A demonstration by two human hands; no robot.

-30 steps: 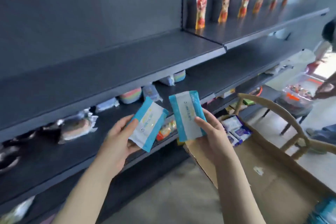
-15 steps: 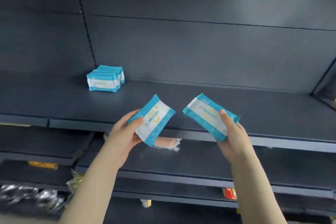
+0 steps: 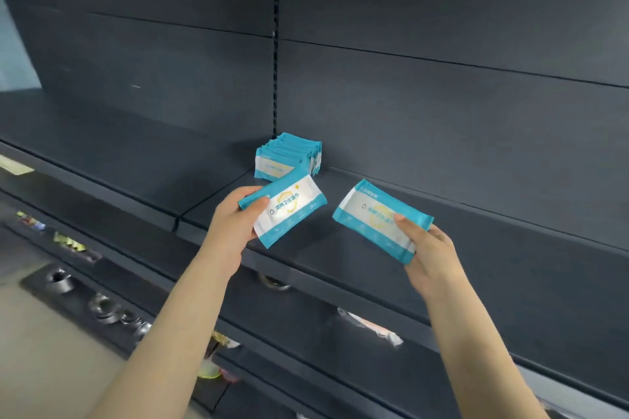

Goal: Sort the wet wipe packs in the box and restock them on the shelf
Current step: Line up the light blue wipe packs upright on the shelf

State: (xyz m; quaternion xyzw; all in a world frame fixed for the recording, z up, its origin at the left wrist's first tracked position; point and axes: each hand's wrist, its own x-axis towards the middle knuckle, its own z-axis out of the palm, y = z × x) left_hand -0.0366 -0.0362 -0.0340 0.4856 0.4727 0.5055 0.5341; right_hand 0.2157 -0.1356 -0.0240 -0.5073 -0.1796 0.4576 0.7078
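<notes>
My left hand (image 3: 235, 224) grips a blue and white wet wipe pack (image 3: 289, 209) by its left end, thumb on top. My right hand (image 3: 429, 255) holds a second pack (image 3: 371, 214) of the same kind by its right end. Both packs hover over the dark shelf (image 3: 476, 248), tilted toward each other. Just behind the left pack, a row of several matching packs (image 3: 289, 158) stands on the shelf against the back panel. The box is out of view.
A slotted upright (image 3: 275, 44) divides the dark back panel above the row of packs. Lower shelves hold metal tins (image 3: 102, 304), a wrapped snack (image 3: 371, 325) and small colourful items (image 3: 71, 243). The floor (image 3: 34, 350) shows at the lower left.
The view has swung left along the shelf from the box. Both hands with their packs have come closer to the row of packs on the shelf.
</notes>
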